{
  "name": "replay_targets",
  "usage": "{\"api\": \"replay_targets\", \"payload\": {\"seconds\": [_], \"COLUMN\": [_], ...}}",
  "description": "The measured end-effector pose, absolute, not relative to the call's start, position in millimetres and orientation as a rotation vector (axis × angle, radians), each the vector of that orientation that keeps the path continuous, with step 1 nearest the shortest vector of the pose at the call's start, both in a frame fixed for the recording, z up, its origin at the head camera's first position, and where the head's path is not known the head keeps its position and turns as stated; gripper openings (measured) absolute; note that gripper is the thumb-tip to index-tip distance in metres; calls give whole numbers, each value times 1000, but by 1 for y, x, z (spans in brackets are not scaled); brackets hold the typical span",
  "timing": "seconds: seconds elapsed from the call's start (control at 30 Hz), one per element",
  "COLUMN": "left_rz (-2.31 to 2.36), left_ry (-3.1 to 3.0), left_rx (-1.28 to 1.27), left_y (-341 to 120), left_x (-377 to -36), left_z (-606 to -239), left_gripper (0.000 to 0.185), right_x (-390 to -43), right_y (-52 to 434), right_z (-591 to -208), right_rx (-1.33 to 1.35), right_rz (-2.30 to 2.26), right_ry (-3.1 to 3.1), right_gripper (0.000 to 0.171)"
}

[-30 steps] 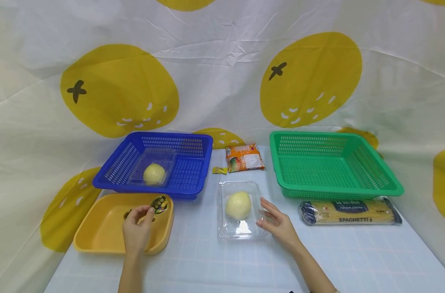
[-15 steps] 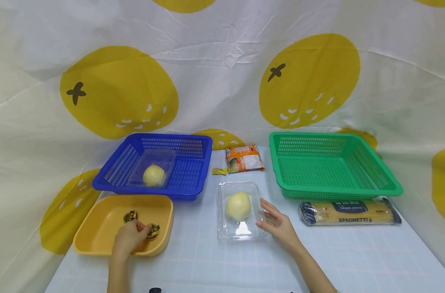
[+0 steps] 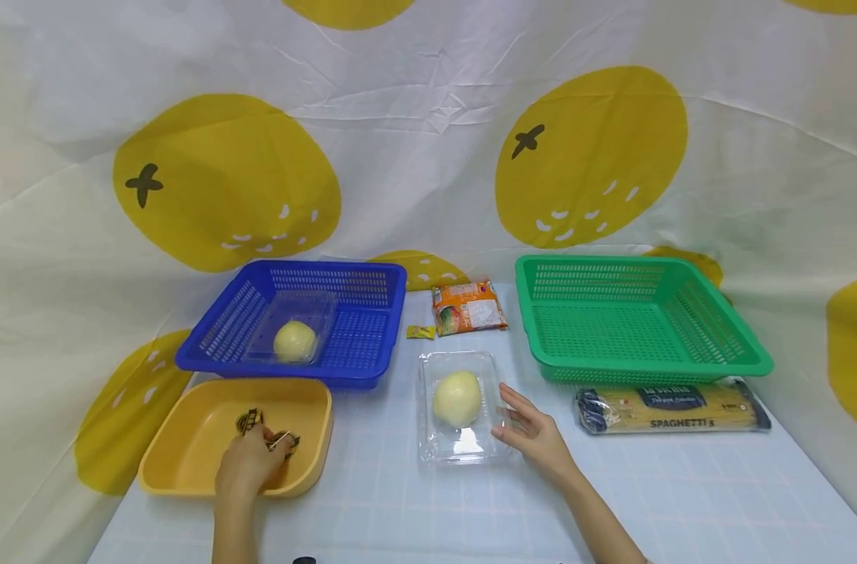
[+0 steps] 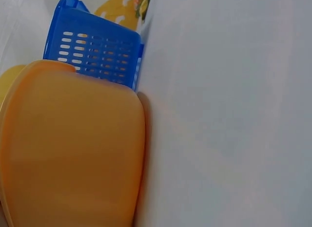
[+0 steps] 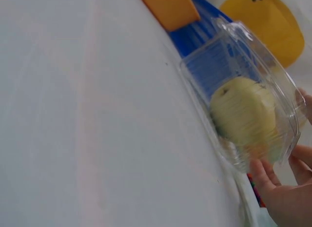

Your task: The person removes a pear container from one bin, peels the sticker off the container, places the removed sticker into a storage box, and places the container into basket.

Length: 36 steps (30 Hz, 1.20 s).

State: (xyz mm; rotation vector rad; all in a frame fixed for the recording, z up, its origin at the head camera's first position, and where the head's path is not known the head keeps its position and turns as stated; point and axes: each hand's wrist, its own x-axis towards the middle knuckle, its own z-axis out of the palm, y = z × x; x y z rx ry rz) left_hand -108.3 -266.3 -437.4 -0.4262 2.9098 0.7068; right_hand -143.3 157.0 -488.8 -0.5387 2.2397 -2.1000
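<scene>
In the head view my left hand (image 3: 245, 464) reaches into the orange-yellow basin (image 3: 182, 454), its fingertips pinching a small black-and-gold packet (image 3: 282, 441), now tilted. A second such packet (image 3: 249, 420) lies in the basin just beyond the fingers. My right hand (image 3: 537, 439) touches the right side of a clear plastic box (image 3: 435, 442) with fairly straight, spread fingers. Inside the box sits a round, pale yellow fruit (image 3: 457, 398). The right wrist view shows thumb and fingers at the box's edge. Only the basin's outer wall (image 4: 73, 149) fills the left wrist view.
Behind the basin is a blue basket (image 3: 361, 333) with another clear box and pale fruit (image 3: 294, 341). A green basket (image 3: 598, 329) stands at the back right, a spaghetti pack (image 3: 671, 409) before it. An orange packet (image 3: 469, 306) and a small yellow packet (image 3: 421, 332) lie between the baskets.
My left hand has gone lower into the basin with the packet, which lay flat half a second ago and is tilted between the fingertips now. My right hand stays at the box.
</scene>
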Motion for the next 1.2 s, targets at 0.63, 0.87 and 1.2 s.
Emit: {"api": "replay_targets", "payload": {"seconds": [0.63,0.87,1.2], "left_rz": [1512,1955,2518], "left_ry": [3294,3075,2599], "left_rx": [-291,-353,329], "left_y": [-256,-251,-220], "left_x": [-103,-105,-115], "left_z": [-448,-445,-438], "left_gripper": [25,22,26], "right_x": [-142,-143,-144], "right_y": [156,156,156], "right_z": [-487,-488,-488], "right_rx": [-499,-497,-516], "right_rz": [-2082,-2077,-2081], "right_ry": [2247,2249,2248], "right_gripper": [64,64,63]}}
